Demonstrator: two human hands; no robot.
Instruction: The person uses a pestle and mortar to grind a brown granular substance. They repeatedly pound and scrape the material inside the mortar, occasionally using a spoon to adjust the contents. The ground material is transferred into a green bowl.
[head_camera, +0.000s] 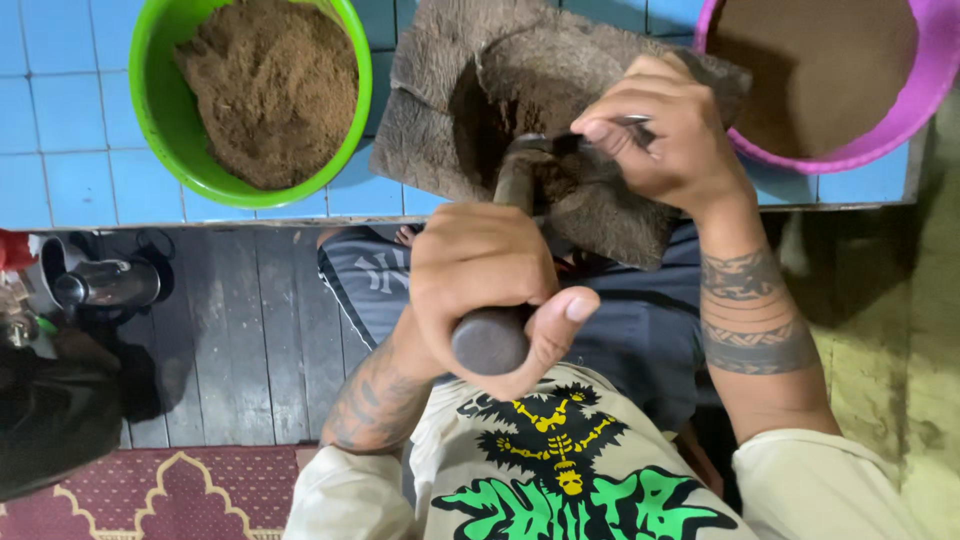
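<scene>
While the left hand (490, 290) grips a hammer handle (497, 330) at centre frame, the right hand's (665, 135) fingers (610, 130) pinch a metal tool (632, 121) against the wooden block (450, 90).

- The top edge cuts off the green bucket (160, 110), the pink bucket (925, 90) and the stone slab's (440, 110) far side.
- The left hand (490, 285) hides most of the hammer handle (490, 340).
- The right hand (665, 130) covers most of a thin metal tool (632, 120); its tip is hidden.
- Dark objects at the left edge (60, 400) are too dim to identify.

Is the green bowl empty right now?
No, the green bowl is heaped with brown powder.
</scene>
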